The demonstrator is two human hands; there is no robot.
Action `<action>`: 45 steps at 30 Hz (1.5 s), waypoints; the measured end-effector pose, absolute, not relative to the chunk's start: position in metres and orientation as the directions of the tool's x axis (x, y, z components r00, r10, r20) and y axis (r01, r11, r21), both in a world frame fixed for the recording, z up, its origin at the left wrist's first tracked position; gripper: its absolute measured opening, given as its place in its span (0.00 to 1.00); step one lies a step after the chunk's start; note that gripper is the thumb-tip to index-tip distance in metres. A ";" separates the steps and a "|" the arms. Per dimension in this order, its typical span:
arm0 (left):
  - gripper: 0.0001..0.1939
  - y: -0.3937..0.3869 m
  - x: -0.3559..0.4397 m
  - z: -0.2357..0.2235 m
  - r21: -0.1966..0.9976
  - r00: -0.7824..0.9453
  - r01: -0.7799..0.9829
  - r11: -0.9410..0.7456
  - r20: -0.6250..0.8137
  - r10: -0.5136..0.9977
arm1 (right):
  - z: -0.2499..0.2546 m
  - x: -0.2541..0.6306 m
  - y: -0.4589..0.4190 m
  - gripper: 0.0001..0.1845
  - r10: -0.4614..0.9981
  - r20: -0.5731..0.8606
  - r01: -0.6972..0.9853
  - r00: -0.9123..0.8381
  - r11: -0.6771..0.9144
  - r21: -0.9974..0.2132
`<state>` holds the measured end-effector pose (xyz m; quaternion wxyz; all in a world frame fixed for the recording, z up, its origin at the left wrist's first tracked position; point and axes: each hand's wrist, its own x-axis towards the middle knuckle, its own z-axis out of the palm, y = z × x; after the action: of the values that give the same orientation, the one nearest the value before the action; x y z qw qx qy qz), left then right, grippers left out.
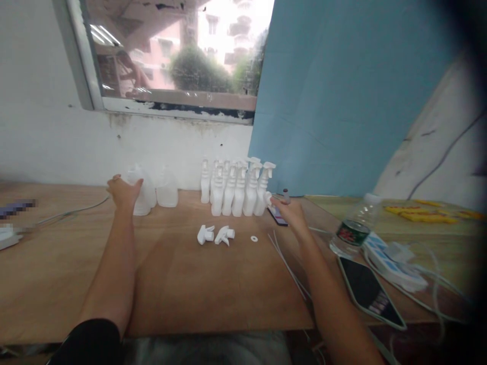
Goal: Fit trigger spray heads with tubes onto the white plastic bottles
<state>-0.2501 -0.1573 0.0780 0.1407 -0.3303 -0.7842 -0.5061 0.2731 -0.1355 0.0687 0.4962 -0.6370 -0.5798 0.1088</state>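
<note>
Left fingers [114,184] at bottle [142,205]; wooden table [190,289], window [209,66].

Brown surface [228,294]: white bottles [239,195] far, two trigger heads [206,235] and white ring [252,239] nearer, water bottle [352,233] right, phone [367,289] near right.

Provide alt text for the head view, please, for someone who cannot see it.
A person's left hand is at a white plastic bottle, the right hand beside clustered white spray bottles; two loose trigger sprayers lie nearer on the wooden table.
</note>
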 end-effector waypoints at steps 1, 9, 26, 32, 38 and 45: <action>0.33 -0.159 -0.246 0.087 0.687 -0.719 0.688 0.235 0.599 0.353 | 0.067 0.274 -0.135 0.20 0.863 0.414 0.675 0.289 0.123 -0.727; 0.15 -0.186 -0.121 0.118 0.476 -0.218 0.792 -0.384 0.806 0.551 | 0.051 0.271 -0.131 0.18 0.958 0.202 0.708 0.204 -0.002 -0.706; 0.08 -0.228 -0.050 -0.009 0.435 0.231 0.647 -0.626 0.671 0.705 | 0.050 0.264 -0.139 0.21 0.813 0.576 0.938 0.082 0.133 -0.321; 0.08 -0.243 -0.038 -0.013 0.554 0.228 0.482 -0.679 0.669 0.707 | 0.051 0.265 -0.135 0.20 0.612 0.790 0.886 0.029 0.351 -0.304; 0.20 -0.238 -0.026 -0.022 0.953 0.253 -0.175 -0.248 0.287 0.924 | 0.054 0.232 -0.155 0.20 0.580 0.761 0.753 -0.290 0.629 -0.193; 0.29 -0.231 -0.029 -0.023 0.925 0.431 -0.379 0.039 0.138 0.892 | 0.035 0.163 -0.193 0.19 0.349 0.486 0.457 -0.801 0.882 0.119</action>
<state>-0.0293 -0.2313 -0.0234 -0.6754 -0.5091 -0.2520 -0.4702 0.1626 -0.1932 0.0352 0.2319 -0.2139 -0.9418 -0.1159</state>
